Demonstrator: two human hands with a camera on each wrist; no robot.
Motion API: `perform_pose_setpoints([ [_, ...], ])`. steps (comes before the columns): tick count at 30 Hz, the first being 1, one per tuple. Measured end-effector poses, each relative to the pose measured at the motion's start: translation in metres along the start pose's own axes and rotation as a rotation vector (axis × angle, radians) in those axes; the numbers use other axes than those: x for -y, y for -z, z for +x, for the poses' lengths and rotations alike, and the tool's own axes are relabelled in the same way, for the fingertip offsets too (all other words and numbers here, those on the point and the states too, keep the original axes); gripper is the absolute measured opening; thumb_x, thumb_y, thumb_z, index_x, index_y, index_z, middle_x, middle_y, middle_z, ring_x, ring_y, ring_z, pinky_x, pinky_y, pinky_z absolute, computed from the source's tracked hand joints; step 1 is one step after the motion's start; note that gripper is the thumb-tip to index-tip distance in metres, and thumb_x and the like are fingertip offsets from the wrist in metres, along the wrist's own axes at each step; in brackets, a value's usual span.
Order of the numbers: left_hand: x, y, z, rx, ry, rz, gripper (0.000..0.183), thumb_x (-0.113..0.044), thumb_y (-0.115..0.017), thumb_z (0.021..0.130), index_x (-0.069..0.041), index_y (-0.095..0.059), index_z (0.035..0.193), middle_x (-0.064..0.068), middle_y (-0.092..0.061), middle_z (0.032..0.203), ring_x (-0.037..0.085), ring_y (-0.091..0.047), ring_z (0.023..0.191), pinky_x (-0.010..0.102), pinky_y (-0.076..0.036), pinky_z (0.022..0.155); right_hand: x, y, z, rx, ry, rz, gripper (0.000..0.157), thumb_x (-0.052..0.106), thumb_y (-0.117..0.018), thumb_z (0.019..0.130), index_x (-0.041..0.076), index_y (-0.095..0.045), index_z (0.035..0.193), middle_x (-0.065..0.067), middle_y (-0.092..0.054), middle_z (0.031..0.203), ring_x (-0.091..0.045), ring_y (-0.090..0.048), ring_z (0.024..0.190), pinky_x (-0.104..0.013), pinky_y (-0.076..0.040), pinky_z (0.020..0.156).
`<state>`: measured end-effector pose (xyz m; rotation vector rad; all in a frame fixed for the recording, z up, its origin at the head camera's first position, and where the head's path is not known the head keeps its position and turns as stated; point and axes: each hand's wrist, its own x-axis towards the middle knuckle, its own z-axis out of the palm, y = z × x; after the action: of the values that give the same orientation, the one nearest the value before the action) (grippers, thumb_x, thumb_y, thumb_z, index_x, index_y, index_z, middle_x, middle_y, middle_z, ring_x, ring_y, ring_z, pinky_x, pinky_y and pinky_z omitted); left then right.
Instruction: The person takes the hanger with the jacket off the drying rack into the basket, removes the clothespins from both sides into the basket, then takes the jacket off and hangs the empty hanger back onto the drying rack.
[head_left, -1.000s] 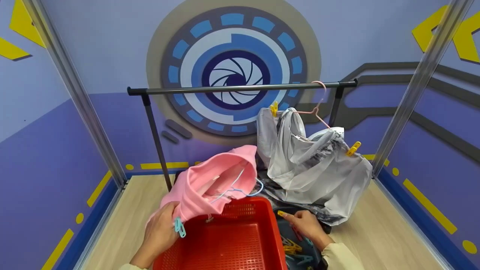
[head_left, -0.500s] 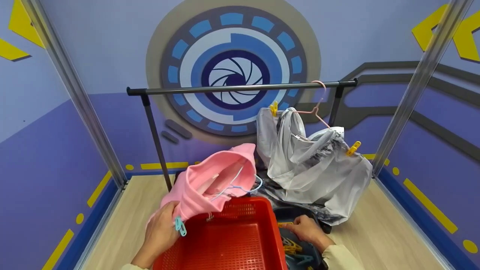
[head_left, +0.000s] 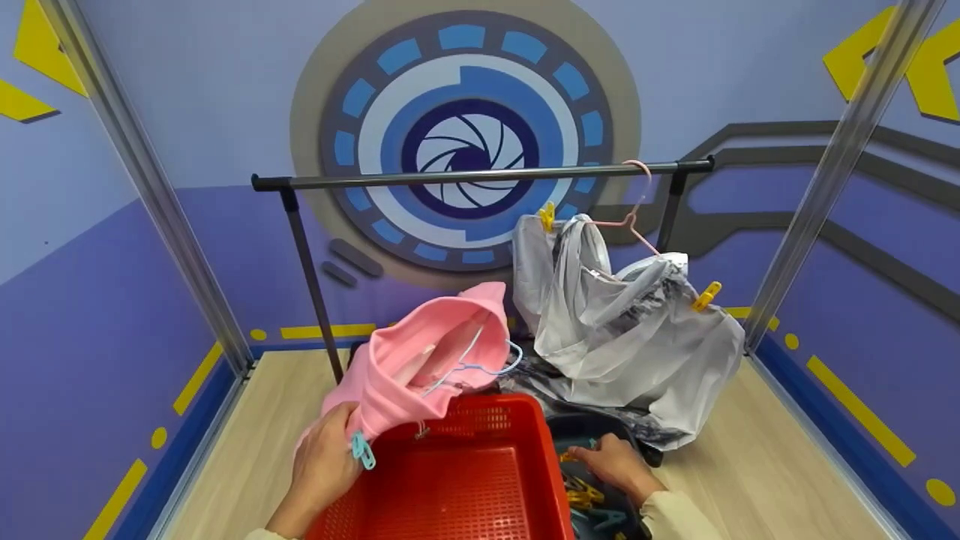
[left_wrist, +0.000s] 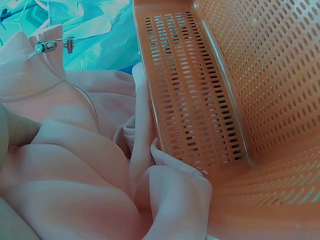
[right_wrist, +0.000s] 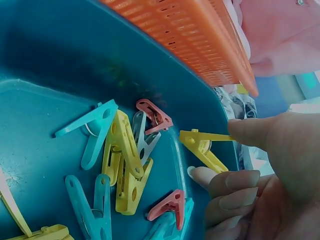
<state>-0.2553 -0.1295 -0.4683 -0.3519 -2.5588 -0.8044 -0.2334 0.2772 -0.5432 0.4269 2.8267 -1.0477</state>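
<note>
My left hand grips the edge of a pink zip jacket, which hangs over the back left of a red basket. A light blue hanger sits inside the jacket's opening. Beside my left fingers, a teal clothespin is clipped to the jacket's edge. My right hand reaches into a dark tub. Between thumb and index finger it pinches a yellow clothespin. Several loose clothespins in teal, yellow and red lie on the tub's floor.
A clothes rail spans the back. From its right end, a pink hanger carries a grey-white thin garment with two yellow clothespins on it. Its lower part hangs down behind the tub.
The right hand has turned slightly and lowered the yellow clothespin into the tub. The pink jacket's upper edge and its hanger have shifted slightly left, still in the left hand's grip.
</note>
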Motion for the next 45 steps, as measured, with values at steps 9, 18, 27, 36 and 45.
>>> perform_pose_setpoints([
  [9, -0.005, -0.002, 0.0, 0.015, 0.03, -0.015, 0.031, -0.003, -0.06, 0.078, -0.01, -0.061, 0.109, 0.006, -0.065, 0.098, 0.026, -0.063, 0.085, 0.046, -0.048, 0.073, -0.002, -0.004, -0.001, -0.028, 0.022, 0.005, 0.047, 0.043, -0.068, 0.081, 0.019, -0.04, 0.052, 0.006, -0.037, 0.05, -0.013, -0.041, 0.048, -0.027, -0.032, 0.05],
  [18, -0.009, -0.004, 0.003, -0.013, 0.039, -0.013, 0.025, -0.006, -0.059, 0.081, -0.011, -0.062, 0.105, 0.005, -0.065, 0.093, 0.025, -0.062, 0.08, 0.044, -0.047, 0.069, 0.0, -0.002, 0.0, -0.05, 0.017, 0.02, 0.046, 0.041, -0.066, 0.082, 0.017, -0.04, 0.054, 0.005, -0.036, 0.051, -0.013, -0.036, 0.047, -0.027, -0.029, 0.049],
  [27, -0.014, -0.009, 0.006, -0.049, 0.039, -0.023, 0.017, -0.008, -0.058, 0.084, -0.009, -0.062, 0.1, 0.005, -0.063, 0.087, 0.028, -0.063, 0.078, 0.044, -0.048, 0.066, 0.016, 0.0, -0.004, -0.158, 0.064, 0.048, 0.037, 0.042, -0.065, 0.085, 0.014, -0.058, 0.063, 0.004, -0.056, 0.06, -0.013, -0.049, 0.055, -0.029, -0.037, 0.052],
  [36, -0.018, -0.013, 0.008, -0.043, 0.074, -0.024, 0.019, -0.008, -0.058, 0.083, -0.007, -0.062, 0.101, 0.006, -0.062, 0.088, 0.029, -0.062, 0.08, 0.046, -0.048, 0.068, 0.048, -0.004, -0.019, -0.15, 0.136, 0.093, 0.031, 0.041, -0.062, 0.088, 0.017, -0.062, 0.067, 0.006, -0.058, 0.061, -0.012, -0.05, 0.054, -0.029, -0.038, 0.051],
  [45, -0.019, -0.019, 0.008, -0.053, 0.07, -0.039, 0.022, -0.003, -0.06, 0.079, -0.005, -0.061, 0.101, 0.006, -0.061, 0.087, 0.028, -0.06, 0.078, 0.046, -0.047, 0.068, 0.068, -0.009, -0.03, -0.048, 0.263, 0.252, 0.031, 0.034, -0.061, 0.091, 0.01, -0.063, 0.071, 0.004, -0.055, 0.058, -0.009, -0.047, 0.048, -0.026, -0.04, 0.047],
])
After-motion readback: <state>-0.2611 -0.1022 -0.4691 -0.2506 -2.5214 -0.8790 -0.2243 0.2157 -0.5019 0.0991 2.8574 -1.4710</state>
